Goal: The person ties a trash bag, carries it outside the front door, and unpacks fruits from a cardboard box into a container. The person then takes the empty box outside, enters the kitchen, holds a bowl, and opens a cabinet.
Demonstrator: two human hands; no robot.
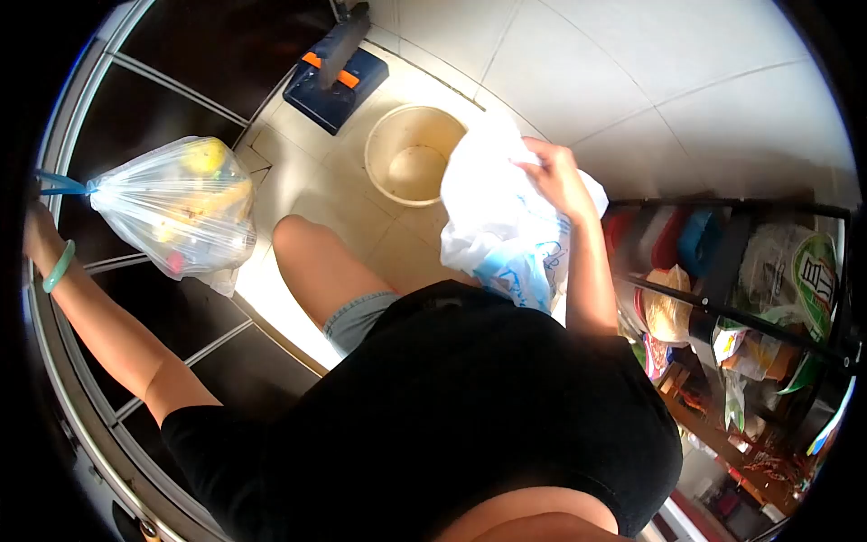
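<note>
Two plastic bags are with the person, one at each hand. The left hand point(41, 230) is at the far left edge of the view; its fingertips are lost in the dark border, but a blue plastic strap point(65, 184) runs taut toward it, so I judge that it grips this strap. From there the filled, see-through plastic bag point(176, 217) spreads to the right of the hand, in front of the dark glossy panels point(194, 45). Yellow and pinkish contents show through its film.

This bag is probably the heavier one, soft and lumpy; the thin film may stretch or tear, so the gathered neck or the strap is the safest place to hold, not the bulging side.

The right hand point(555, 176) pinches the crumpled white plastic bag with blue print point(501, 203) near its upper part. Most of this bag lies to the left of the hand and below it, overlapping in view the round cream-coloured bucket point(386, 149); whether they touch, I cannot tell. It should be light, limp and rather slippery, best taken by its edge.
</note>
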